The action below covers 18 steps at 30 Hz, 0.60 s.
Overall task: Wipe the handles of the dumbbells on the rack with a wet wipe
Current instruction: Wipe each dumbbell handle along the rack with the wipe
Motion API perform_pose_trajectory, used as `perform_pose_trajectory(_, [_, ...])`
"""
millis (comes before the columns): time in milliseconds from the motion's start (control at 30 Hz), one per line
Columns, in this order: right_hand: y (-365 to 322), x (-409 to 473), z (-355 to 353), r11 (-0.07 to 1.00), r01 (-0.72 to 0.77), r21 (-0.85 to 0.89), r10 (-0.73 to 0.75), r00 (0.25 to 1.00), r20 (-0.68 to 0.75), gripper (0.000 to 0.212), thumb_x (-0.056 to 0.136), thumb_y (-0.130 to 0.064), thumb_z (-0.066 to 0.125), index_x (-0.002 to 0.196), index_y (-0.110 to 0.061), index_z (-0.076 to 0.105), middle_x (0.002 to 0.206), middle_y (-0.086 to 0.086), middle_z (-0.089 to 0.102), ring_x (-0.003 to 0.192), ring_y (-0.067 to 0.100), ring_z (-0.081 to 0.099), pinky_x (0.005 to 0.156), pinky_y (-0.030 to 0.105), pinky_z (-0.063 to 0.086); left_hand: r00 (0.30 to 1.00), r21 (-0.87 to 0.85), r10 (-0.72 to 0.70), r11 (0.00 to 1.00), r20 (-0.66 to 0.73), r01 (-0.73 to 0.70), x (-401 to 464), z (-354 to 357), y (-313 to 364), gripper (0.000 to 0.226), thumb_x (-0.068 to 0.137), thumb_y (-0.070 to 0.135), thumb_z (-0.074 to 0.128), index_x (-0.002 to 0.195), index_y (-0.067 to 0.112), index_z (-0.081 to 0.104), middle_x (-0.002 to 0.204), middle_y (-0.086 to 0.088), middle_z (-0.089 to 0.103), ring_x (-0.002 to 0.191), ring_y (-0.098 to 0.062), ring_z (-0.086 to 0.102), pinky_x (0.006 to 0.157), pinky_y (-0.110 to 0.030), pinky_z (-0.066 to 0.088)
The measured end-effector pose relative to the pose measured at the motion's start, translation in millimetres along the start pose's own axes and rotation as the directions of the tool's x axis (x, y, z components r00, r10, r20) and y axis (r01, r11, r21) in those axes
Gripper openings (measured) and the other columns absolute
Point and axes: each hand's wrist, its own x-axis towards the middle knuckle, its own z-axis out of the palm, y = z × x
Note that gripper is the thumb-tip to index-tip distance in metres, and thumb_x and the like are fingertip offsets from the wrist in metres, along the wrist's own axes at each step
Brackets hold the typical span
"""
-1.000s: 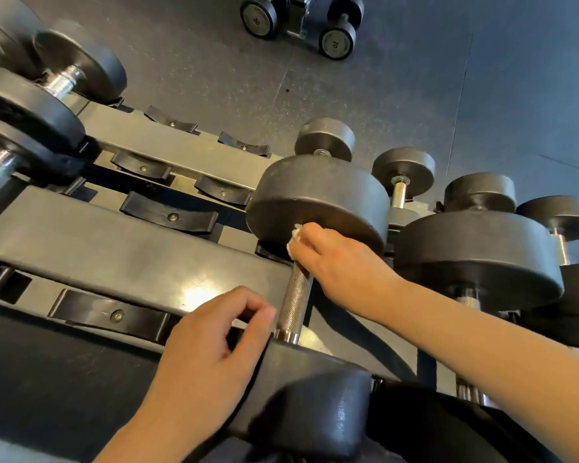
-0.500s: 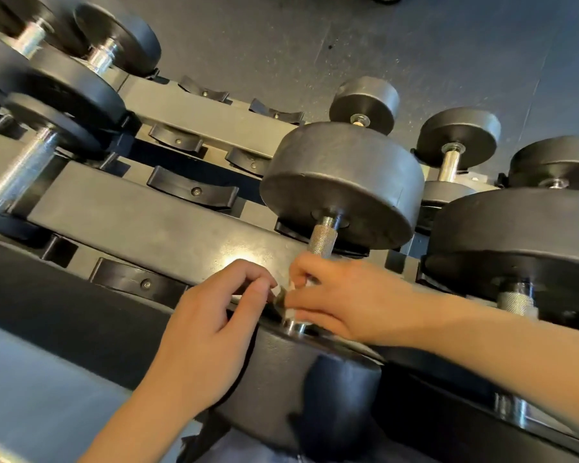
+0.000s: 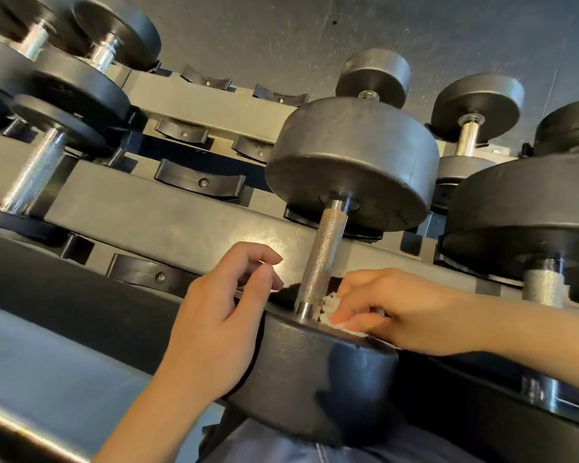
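Observation:
A black dumbbell lies on the rack with its knurled steel handle running from the far weight down to the near weight. My right hand pinches a crumpled white wet wipe just right of the handle's near end, on top of the near weight. My left hand rests against the left side of the near weight, its fingers loosely curled and holding nothing.
More black dumbbells fill the rack: a big one at the right with a knurled handle, smaller ones behind, others at upper left. Several black cradles have nothing in them. Dark rubber floor lies beyond.
My right hand slid the wipe down the handle from the far weight to the near end, then came off to the handle's right side. My left hand stayed on the near weight.

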Motion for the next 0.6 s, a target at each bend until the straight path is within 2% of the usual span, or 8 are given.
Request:
perform_pose_trajectory(100, [-14.6,16.5,3.5,0.988,0.133,-0.078,-0.139,0.987,-0.076,0.023,0.093,-0.023,0.051,0.092,-0.017,0.072,0.091,-0.007,0.057,0.085,-0.001,0.045,0.078,0.012,0.038,1.000,0.017,0.013,1.000,0.018,-0.013,2.0,-0.1,0.8,0.027,0.088,0.048,0.040,0.102,0.034,0.059,0.087,0.019,0.066,0.089,-0.004,0.063,0.072,-0.008,0.042])
perform_pose_trajectory(200, [-32.2,39.0,-3.5,0.925,0.211,-0.315,-0.208,0.977,0.045,0.018,0.095,-0.017,0.052,0.099,-0.010,0.068,0.097,0.005,0.056,0.085,0.008,0.045,0.072,0.021,0.032,0.998,0.029,0.049,0.998,0.033,-0.050,2.6,0.0,2.6,0.028,0.090,0.047,0.038,0.103,0.033,0.058,0.087,0.017,0.067,0.087,-0.006,0.063,0.073,-0.012,0.045])
perform_pose_trajectory(300, [-42.5,56.0,-20.5,0.848,0.263,-0.460,-0.198,0.963,0.185,0.013,0.093,-0.023,0.055,0.094,-0.018,0.067,0.089,-0.004,0.055,0.079,0.008,0.047,0.071,0.021,0.037,0.998,0.024,0.060,0.998,0.017,-0.061,2.0,0.4,2.8,0.019,0.094,0.032,0.042,0.102,0.031,0.059,0.089,0.017,0.066,0.087,-0.003,0.062,0.073,-0.010,0.044])
perform_pose_trajectory(367, [-46.9,66.6,-24.7,0.874,0.206,-0.441,-0.134,0.973,0.189,0.007,0.090,-0.024,0.058,0.085,-0.023,0.062,0.079,-0.007,0.057,0.071,0.007,0.051,0.068,0.021,0.042,0.997,0.038,0.068,0.997,-0.020,-0.067,1.7,0.6,1.9,0.018,0.093,0.029,0.042,0.102,0.032,0.058,0.092,0.018,0.064,0.090,-0.003,0.061,0.074,-0.008,0.042])
perform_pose_trajectory(433, [-51.8,74.4,-19.4,0.885,0.150,-0.442,-0.111,0.987,0.114,0.010,0.089,-0.021,0.057,0.080,-0.023,0.054,0.069,-0.009,0.050,0.065,0.006,0.049,0.059,0.018,0.039,0.994,0.024,0.057,0.998,-0.092,-0.055,1.3,0.6,-0.5,0.018,0.092,0.029,0.043,0.101,0.036,0.057,0.097,0.020,0.062,0.094,-0.001,0.059,0.077,-0.006,0.042])
perform_pose_trajectory(500, [-50.3,74.3,-12.0,0.892,0.138,-0.430,-0.131,0.990,0.046,0.009,0.089,-0.017,0.055,0.080,-0.021,0.055,0.066,-0.011,0.046,0.063,0.007,0.046,0.056,0.018,0.035,0.987,-0.016,0.044,0.999,-0.158,-0.047,0.7,0.7,-3.4,0.018,0.091,0.030,0.044,0.102,0.039,0.055,0.099,0.023,0.062,0.097,0.001,0.059,0.079,-0.006,0.042])
perform_pose_trajectory(600, [-43.9,55.8,-12.7,0.968,0.123,-0.219,-0.124,0.992,0.007,0.010,0.091,-0.014,0.055,0.092,-0.020,0.063,0.070,-0.020,0.047,0.065,-0.006,0.048,0.061,0.007,0.034,0.980,-0.052,0.042,0.997,-0.193,-0.053,0.0,1.0,-4.5,0.020,0.087,0.041,0.042,0.101,0.039,0.056,0.097,0.025,0.064,0.097,0.002,0.061,0.079,-0.006,0.043])
